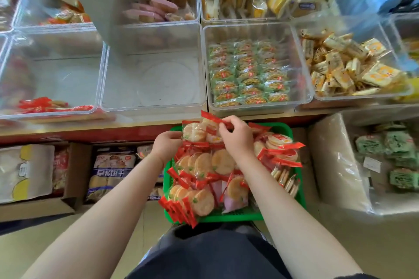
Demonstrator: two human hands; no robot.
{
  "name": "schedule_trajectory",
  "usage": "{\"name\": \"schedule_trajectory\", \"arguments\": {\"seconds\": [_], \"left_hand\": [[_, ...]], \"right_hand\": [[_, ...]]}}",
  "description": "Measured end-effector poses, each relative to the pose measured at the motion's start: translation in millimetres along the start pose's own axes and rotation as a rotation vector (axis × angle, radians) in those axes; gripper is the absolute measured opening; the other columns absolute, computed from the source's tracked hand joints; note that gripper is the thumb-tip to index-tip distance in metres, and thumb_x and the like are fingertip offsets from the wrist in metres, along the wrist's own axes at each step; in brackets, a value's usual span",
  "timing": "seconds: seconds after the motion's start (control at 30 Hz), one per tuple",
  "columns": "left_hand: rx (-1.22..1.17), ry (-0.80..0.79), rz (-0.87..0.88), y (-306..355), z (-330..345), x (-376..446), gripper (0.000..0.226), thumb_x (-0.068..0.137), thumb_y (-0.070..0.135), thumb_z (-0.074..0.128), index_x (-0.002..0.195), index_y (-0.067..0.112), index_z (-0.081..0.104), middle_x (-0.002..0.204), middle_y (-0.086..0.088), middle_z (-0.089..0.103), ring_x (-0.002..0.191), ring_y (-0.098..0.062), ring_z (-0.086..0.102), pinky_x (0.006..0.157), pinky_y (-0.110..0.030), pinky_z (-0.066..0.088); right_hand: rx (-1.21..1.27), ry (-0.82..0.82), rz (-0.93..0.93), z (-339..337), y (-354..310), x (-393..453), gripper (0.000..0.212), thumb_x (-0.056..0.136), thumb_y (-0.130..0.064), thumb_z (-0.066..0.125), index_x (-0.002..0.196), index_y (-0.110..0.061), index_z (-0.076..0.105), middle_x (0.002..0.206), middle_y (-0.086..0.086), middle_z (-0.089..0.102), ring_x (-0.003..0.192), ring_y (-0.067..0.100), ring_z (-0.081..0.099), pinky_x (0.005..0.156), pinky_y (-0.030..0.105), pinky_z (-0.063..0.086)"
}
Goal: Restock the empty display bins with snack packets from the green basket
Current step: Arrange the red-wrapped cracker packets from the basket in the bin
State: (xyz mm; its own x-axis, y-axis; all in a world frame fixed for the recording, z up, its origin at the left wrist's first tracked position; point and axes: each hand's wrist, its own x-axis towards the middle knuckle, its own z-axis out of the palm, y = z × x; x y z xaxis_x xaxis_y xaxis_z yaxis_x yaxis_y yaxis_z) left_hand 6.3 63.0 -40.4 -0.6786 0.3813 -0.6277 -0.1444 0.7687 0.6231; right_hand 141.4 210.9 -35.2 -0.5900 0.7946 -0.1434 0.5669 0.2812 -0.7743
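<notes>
Shop shelf, clear bin (154, 79) empty at front edge. Green basket (288, 129) below; both hands, left hand (166, 144) and right hand (237, 136), pinch red snack packets (199, 130) over basket's far rim.

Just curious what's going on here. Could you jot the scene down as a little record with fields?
Setting: shop display of clear plastic bins
Left hand: grips a bunch of red-edged cracker packets
Right hand: fingers pinch the same bunch from above
Green basket: below the hands, heaped with more such packets
Empty bin: front row, just above the hands
Left bin: a few red packets in its front
Right bin: rows of green packets
</notes>
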Motion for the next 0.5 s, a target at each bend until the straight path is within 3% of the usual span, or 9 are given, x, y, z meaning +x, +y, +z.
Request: {"name": "schedule_trajectory", "arguments": {"seconds": [0.1, 0.17, 0.27, 0.5], "left_hand": [[0.352, -0.010, 0.175, -4, 7, 3, 0.050, 0.083, 0.007, 0.057, 0.131, 0.022, 0.058, 0.119, -0.006, 0.059, 0.098, -0.020, 0.059, 0.085, -0.032, 0.052], [0.572, -0.032, 0.228, -5, 14, 3, 0.052, 0.084, 0.022, 0.065, 0.134, 0.028, 0.053, 0.121, -0.007, 0.052, 0.110, -0.026, 0.054, 0.091, -0.038, 0.049], [0.828, 0.007, 0.257, -2, 20, 0, 0.052, 0.088, 0.040, 0.065, 0.135, 0.028, 0.048, 0.120, -0.009, 0.051, 0.111, -0.031, 0.053, 0.085, -0.042, 0.049], [0.938, 0.097, 0.344, 2, 29, 6, 0.027, 0.090, 0.015, 0.054, 0.117, 0.016, 0.051, 0.100, -0.005, 0.064, 0.089, -0.028, 0.062, 0.060, -0.034, 0.043]], "right_hand": [[0.300, 0.000, 0.257, -16, 2, 3, 0.013, 0.093, -0.022, 0.061, 0.088, -0.014, 0.070, 0.083, -0.005, 0.069, 0.079, 0.012, 0.062, 0.070, 0.027, 0.051], [0.408, -0.028, 0.354, -20, 9, 4, 0.014, 0.095, -0.024, 0.061, 0.091, -0.015, 0.071, 0.088, -0.003, 0.070, 0.086, 0.014, 0.065, 0.076, 0.029, 0.055], [0.385, -0.048, 0.398, -19, 22, 0, 0.013, 0.097, -0.024, 0.060, 0.097, -0.016, 0.071, 0.093, -0.004, 0.070, 0.093, 0.014, 0.065, 0.082, 0.031, 0.054], [0.436, -0.072, 0.539, -14, 43, -8, 0.015, 0.096, -0.026, 0.061, 0.099, -0.016, 0.073, 0.096, 0.000, 0.074, 0.094, 0.017, 0.068, 0.085, 0.040, 0.059]]}}
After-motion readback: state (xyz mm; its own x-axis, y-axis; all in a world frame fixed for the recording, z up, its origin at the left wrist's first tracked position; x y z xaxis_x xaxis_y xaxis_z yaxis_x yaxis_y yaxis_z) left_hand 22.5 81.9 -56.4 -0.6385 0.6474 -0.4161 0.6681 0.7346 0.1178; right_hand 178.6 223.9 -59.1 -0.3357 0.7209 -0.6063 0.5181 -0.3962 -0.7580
